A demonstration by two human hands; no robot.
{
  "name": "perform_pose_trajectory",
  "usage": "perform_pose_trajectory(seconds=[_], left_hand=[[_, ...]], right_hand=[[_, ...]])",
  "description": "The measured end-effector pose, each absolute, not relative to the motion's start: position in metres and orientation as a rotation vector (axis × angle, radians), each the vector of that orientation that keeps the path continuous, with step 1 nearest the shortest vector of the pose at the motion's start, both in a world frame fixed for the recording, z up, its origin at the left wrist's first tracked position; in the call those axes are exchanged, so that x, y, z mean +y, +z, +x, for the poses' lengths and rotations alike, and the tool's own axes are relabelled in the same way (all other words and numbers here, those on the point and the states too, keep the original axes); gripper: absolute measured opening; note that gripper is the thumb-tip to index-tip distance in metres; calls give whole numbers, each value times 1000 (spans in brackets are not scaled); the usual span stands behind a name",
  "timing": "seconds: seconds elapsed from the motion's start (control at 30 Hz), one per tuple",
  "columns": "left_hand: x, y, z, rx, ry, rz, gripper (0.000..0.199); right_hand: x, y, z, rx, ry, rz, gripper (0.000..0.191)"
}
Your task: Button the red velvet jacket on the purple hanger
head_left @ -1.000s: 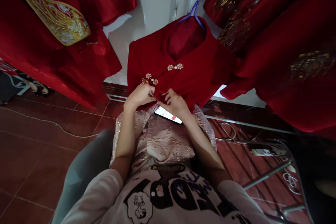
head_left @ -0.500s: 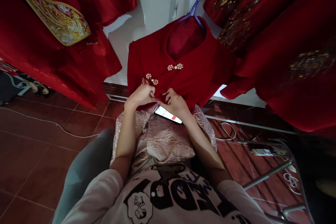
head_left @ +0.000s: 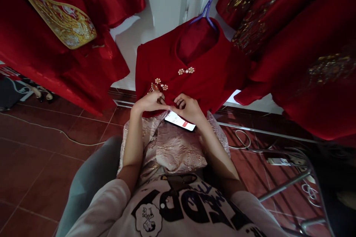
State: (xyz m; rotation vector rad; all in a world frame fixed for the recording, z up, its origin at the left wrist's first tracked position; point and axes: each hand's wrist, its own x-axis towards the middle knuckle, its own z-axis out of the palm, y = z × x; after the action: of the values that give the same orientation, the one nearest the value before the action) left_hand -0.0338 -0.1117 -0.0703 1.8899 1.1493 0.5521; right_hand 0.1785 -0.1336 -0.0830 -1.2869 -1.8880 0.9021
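1. Head view, hands: on my feed, the left hand (head_left: 151, 102) and right hand (head_left: 190, 109) meet, thumb toward thumb, at the near part of a red top (head_left: 207, 87). Both have bent fingers against its cloth; I cannot tell whether they pinch it.
2. Head view, the top: I see it spread in front of the body, on a purple hanger (head_left: 207, 10) at its far end. Pearly flower buttons (head_left: 186, 71) sit just on the near side of the collar.
3. Head view, lap: a lit phone (head_left: 178, 120) lies tilted on shiny pink cloth (head_left: 180, 152), just on the near side of the thumbs.
4. Head view, around: I have red clothes hanging left and right, a pale cable (head_left: 75, 141) on the left floor tiles, and a metal frame (head_left: 286, 185) near right.
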Motion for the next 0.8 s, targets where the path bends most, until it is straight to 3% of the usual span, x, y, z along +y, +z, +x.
perform_pose_trajectory(seconds=[0.17,0.3,0.8], left_hand=[[-106,-70,-33,1130,840,1309,46],[-99,-70,-25,1136,1098,1007,37],[-93,-70,-10,1342,1104,1062,7]], right_hand=[[-137,-65,190,-1786,873,-1180,22],[-139,-62,192,-1833,887,-1171,20],[-142,-64,190,-2132,915,-1121,23]])
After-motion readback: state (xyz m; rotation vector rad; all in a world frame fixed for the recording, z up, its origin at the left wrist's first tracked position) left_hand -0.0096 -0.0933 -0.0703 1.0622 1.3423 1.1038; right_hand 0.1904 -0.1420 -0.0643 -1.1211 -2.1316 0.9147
